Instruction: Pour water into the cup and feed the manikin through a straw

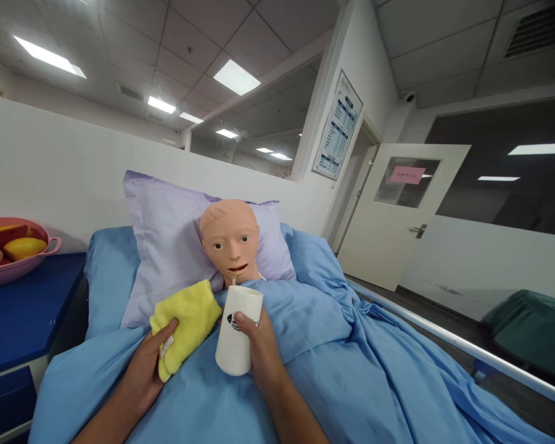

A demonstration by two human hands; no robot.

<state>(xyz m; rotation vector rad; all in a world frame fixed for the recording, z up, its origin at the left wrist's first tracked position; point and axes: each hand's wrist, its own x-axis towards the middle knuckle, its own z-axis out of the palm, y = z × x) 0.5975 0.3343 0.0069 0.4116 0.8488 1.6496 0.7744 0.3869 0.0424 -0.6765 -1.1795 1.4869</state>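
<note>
My right hand [261, 342] is wrapped round a white cup [235, 357] with a dark fish-like print, tilted slightly. A thin straw [234, 279] rises from the cup's rim up to the open mouth of a manikin [230, 237]; whether its tip is inside the lips I cannot tell. My left hand [145, 370] grips a folded yellow towel [189, 320] by its lower left edge, thumb on top. The towel is held beside the cup, just below the manikin's chin. The manikin's head rests on a lilac pillow [166, 240], its body hidden under a blue quilt [314, 345].
On the left a blue bedside cabinet [28, 320] carries a pink basin [16, 271] of fruit. A metal bed rail [444, 333] runs along the right side. Beyond it are an open door [398, 234] and a green-covered thing [531, 333].
</note>
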